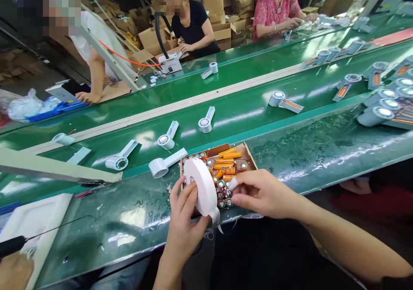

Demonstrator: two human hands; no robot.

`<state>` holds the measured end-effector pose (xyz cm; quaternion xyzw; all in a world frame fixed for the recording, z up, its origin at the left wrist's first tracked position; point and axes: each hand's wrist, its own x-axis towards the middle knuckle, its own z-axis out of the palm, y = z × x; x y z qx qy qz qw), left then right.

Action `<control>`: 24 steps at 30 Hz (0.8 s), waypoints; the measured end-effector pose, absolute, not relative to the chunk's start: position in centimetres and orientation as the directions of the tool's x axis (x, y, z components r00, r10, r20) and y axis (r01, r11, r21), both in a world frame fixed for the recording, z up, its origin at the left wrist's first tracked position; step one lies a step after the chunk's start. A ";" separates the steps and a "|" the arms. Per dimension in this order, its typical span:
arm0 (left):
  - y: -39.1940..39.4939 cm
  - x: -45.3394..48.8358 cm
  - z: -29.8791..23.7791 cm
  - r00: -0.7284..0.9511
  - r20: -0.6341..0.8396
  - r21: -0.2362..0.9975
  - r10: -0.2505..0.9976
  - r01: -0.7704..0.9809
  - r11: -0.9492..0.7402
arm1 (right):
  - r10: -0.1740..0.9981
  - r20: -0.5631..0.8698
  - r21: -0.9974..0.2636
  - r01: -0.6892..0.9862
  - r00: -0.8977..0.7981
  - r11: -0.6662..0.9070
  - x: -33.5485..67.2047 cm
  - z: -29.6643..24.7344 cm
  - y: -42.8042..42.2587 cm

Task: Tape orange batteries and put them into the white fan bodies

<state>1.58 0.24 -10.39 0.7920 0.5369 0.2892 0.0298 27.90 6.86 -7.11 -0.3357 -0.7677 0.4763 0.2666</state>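
My left hand (pixel 184 221) is closed around a large roll of white tape (pixel 202 186), held on edge over the front of the green bench. My right hand (pixel 263 194) pinches a small white piece at its fingertips, right beside the roll. Just behind both hands sits a shallow cardboard tray (pixel 250 154) holding several orange battery cells (pixel 226 163) with red wires and round metal-faced parts.
White fan-shaped plastic housings (pixel 165 162) lie along the green conveyor belt (pixel 245 113), with more stacked at the far right (pixel 383 105). Three other people work across the belt among cardboard boxes. A white tray (pixel 32 221) and a black tool (pixel 13 245) sit at the lower left.
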 end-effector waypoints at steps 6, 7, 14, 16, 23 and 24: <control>0.7 3.3 -9.5 0.297 0.568 0.206 0.767 0.851 -0.482 | 0.727 0.194 -0.879 0.212 -0.659 0.426 27.1 -6.6 5.3; 0.8 3.6 -9.4 0.293 0.595 0.180 0.748 0.859 -0.479 | 0.742 0.216 -0.866 0.226 -0.635 0.446 27.3 -6.6 5.2; 0.8 4.9 -9.7 0.284 0.716 -0.084 0.638 0.942 -0.324 | 0.795 0.526 -0.763 0.245 -0.304 0.599 28.2 -6.1 4.5; 0.8 5.2 -10.0 0.284 0.733 -0.153 0.619 0.954 -0.256 | 0.787 0.559 -0.738 0.277 -0.260 0.615 27.9 -6.2 4.4; 0.9 6.1 -9.8 0.318 0.730 -0.176 0.605 0.943 -0.283 | 0.824 0.553 -0.774 0.289 -0.125 0.563 27.1 -6.7 4.9; 0.9 6.1 -9.8 0.318 0.729 -0.173 0.606 0.943 -0.286 | 0.823 0.554 -0.774 0.287 -0.124 0.564 27.1 -6.7 4.9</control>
